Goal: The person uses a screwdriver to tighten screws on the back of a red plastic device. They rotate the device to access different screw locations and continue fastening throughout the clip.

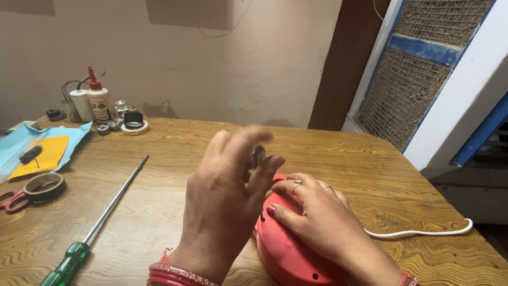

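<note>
My left hand [227, 196] is raised above the wooden table [370, 175], fingers pinched on a small grey metal piece [258, 155]; the fingertips are blurred. My right hand [317, 222] lies flat on a red rounded plastic housing [288, 254] near the table's front edge, holding it down. A white cord [423, 232] runs out from under my right hand toward the right edge. Red bangles sit on both wrists.
A long screwdriver with a green handle [100, 222] lies at the left. Further left are a tape roll [45, 186], red-handled scissors [11, 200], and blue and orange sheets [39, 151]. A glue bottle [99, 100], white capacitor [80, 103] and small parts stand at the back. A cooler [423, 79] stands right.
</note>
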